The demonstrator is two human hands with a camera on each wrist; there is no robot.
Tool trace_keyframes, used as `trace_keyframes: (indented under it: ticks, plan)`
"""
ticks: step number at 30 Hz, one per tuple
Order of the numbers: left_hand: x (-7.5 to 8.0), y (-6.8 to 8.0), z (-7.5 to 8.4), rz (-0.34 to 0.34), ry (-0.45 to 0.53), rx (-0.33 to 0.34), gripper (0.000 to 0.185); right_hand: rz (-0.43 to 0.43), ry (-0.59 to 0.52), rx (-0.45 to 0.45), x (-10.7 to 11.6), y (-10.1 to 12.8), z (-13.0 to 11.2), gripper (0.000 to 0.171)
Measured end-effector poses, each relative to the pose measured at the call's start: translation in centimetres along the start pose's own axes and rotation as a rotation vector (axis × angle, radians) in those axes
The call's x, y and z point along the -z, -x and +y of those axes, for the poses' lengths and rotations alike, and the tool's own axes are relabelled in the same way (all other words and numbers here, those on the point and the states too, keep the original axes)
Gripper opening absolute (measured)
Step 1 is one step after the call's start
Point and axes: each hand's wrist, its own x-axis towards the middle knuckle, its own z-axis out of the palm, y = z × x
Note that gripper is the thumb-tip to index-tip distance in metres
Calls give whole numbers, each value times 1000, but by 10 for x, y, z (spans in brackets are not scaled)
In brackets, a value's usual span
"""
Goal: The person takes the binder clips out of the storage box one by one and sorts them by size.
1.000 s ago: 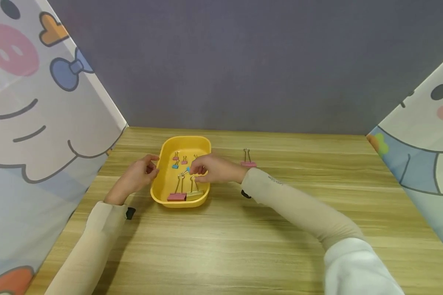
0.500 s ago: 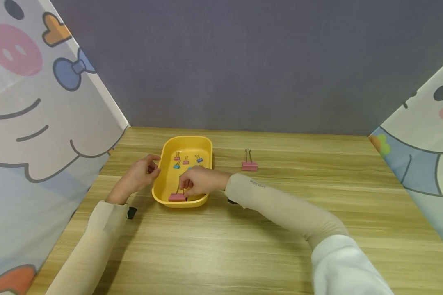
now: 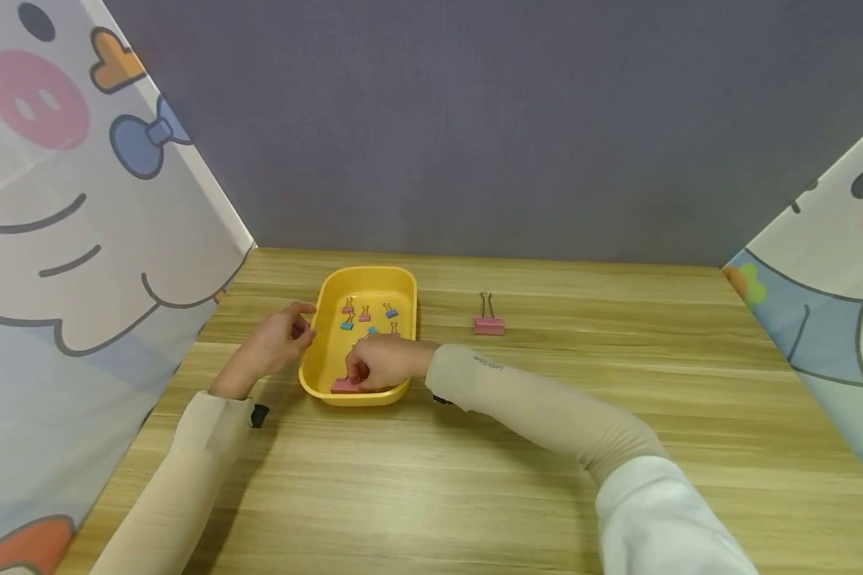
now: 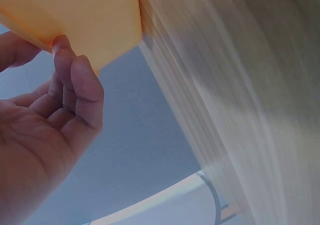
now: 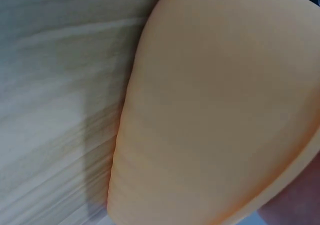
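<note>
Yellow tray [image 3: 403,281] sits on the wooden table [image 3: 518,447], at about 11 o'clock from table centre. Right hand [image 3: 383,363] is inside the tray's near end, fingers curled over a large pink clip [image 3: 344,385] that lies at the tray's 6 o'clock – the grip looks like a pinch, though the fingers hide most of it. Left hand [image 3: 276,343] rests at the tray's 9 o'clock, fingers loosely bent and touching the outer wall; it holds nothing. Small clips, pink [image 3: 363,316] and blue [image 3: 391,312], are scattered toward the tray's 12 o'clock. Another pink clip [image 3: 489,323] stands alone on the table at the tray's 3 o'clock, well apart. Wrist views – tray wall only, blurred.
</note>
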Motion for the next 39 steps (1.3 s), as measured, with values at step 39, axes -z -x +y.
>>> trace_keyframes:
  ticks: [39]
  plan:
    - [-2,0,-1,29,-5,-41,39,152,-118,-66,20,16,1,20]
